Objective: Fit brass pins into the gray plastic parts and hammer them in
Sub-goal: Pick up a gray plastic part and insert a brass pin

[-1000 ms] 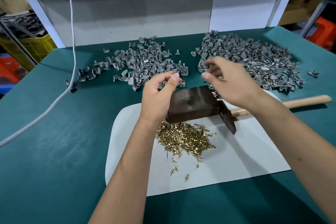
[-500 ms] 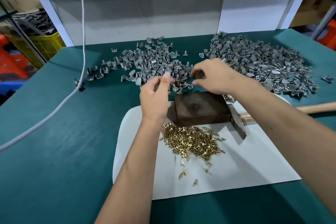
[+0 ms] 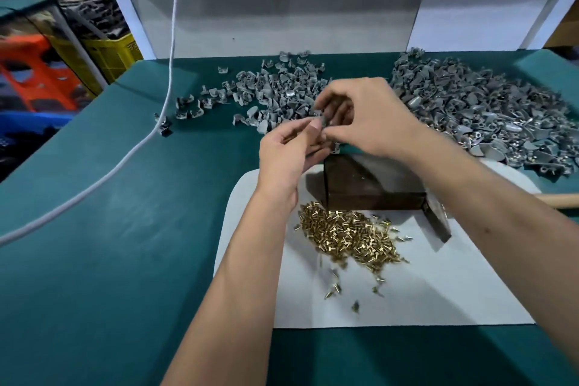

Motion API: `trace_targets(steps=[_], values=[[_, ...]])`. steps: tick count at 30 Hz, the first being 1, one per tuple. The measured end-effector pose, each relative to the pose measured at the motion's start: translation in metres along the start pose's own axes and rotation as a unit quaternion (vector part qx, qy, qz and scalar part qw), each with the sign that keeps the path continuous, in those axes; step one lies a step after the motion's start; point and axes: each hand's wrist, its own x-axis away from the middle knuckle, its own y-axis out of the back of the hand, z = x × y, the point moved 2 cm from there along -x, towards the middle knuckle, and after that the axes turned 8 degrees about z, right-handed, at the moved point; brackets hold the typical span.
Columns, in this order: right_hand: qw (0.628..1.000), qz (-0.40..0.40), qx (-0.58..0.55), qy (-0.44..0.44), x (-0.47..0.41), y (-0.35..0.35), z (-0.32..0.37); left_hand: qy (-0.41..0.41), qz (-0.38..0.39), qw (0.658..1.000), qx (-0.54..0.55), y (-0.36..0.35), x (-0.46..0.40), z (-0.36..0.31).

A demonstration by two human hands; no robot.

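Note:
My left hand and my right hand meet above the far edge of a dark metal block. Between their fingertips sits a small gray plastic part; both hands pinch around it, and any pin there is too small to see. A heap of brass pins lies on the white mat just in front of the block. The hammer head rests at the block's right side, its wooden handle running off to the right under my right forearm.
Two piles of gray plastic parts lie on the green table: one at the back centre, a larger one at the back right. A white cable hangs down and crosses the left of the table. Yellow and orange crates stand beyond the left edge.
My right hand came in from the right pile toward my left hand, and the two now meet on one gray part. The camera has moved closer and lower.

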Motion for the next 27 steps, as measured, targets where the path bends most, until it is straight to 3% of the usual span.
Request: trace_targets(steps=[7, 8, 11, 13, 23, 25, 27], values=[[0.994, -0.002, 0.088, 0.070, 0.029, 0.001, 0.031, -0.010, -0.034, 0.999, 0.034, 0.008, 0.000, -0.003], [0.991, 0.039, 0.089, 0.096, 0.036, 0.001, 0.038, -0.017, -0.051, 0.998, 0.032, 0.010, -0.001, -0.003], [0.949, 0.284, 0.058, 0.123, 0.064, -0.017, 0.059, -0.036, -0.099, 0.994, 0.040, 0.015, -0.001, -0.005], [0.918, 0.371, 0.069, 0.121, 0.078, -0.032, 0.063, -0.037, -0.112, 0.992, 0.051, 0.016, -0.002, -0.005], [0.903, 0.409, 0.030, 0.128, 0.100, -0.054, 0.065, -0.040, -0.128, 0.988, 0.076, 0.016, -0.001, -0.002], [0.917, 0.375, 0.001, 0.134, 0.100, -0.047, 0.068, -0.044, -0.112, 0.990, 0.080, 0.013, 0.000, -0.003], [0.946, 0.290, -0.048, 0.139, 0.098, -0.033, 0.067, -0.054, -0.085, 0.992, 0.072, 0.009, 0.001, -0.003]])
